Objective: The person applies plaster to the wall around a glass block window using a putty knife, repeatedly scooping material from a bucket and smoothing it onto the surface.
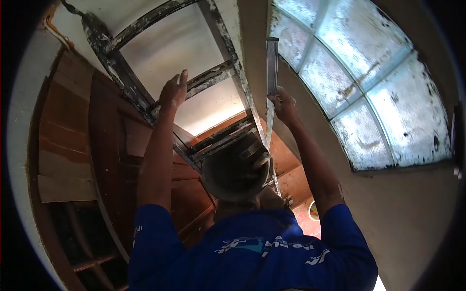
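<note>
My right hand (284, 104) is closed around a long metal straightedge (272, 65), held upright along the plastered strip beside the glass blocks. Its lower end is partly hidden near the ladder rail. My left hand (173, 92) is raised in front of a paint-spattered ladder (208, 80), close to one of its rungs. The thumb and fingers look apart, and I see nothing held in them. Below both hands, a dark bucket (228, 182) sits against the ladder, with tool handles (260, 160) poking out.
Frosted glass blocks (359, 92) fill the window at upper right, with grey plaster (393, 203) below it. On the left stand a brown wooden door (109, 145) and wooden boards (65, 145). A small pale container (313, 211) is on the reddish floor below.
</note>
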`<state>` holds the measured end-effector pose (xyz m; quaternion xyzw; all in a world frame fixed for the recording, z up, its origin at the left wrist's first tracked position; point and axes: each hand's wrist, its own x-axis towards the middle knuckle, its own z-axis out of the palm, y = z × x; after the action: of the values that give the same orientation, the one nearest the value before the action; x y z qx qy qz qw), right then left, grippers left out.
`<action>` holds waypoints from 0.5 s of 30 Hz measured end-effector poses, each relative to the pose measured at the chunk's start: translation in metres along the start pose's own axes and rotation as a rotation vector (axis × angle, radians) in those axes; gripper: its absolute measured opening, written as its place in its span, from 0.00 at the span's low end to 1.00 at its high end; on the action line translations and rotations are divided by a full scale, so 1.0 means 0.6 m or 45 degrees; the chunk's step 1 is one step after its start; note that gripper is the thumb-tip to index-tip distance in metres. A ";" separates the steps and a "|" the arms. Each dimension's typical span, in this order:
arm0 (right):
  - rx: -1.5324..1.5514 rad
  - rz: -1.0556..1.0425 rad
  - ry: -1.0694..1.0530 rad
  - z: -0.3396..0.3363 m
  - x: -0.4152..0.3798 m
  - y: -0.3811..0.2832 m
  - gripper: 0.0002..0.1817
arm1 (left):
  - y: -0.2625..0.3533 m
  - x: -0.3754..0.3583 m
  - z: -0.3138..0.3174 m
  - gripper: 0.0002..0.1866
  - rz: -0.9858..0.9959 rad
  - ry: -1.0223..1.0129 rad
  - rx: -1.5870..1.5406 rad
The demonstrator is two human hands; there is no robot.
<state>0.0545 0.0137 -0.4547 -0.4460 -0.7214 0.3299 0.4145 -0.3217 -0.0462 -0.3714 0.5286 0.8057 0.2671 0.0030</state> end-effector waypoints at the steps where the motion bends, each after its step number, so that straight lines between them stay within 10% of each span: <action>1: 0.061 -0.004 -0.025 0.010 0.015 -0.001 0.16 | 0.042 -0.009 -0.026 0.37 -0.086 -0.120 0.057; 7: 0.006 0.073 -0.072 0.083 0.126 0.052 0.18 | 0.077 -0.004 -0.048 0.38 -0.308 -0.329 0.175; 15: -0.506 -0.526 -0.259 0.211 0.340 0.202 0.16 | 0.060 -0.002 -0.033 0.41 -0.384 -0.290 0.149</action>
<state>-0.0665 0.2339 -0.5510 -0.3270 -0.8850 0.1341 0.3029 -0.2966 -0.0450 -0.3390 0.4281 0.8844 0.1549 0.1031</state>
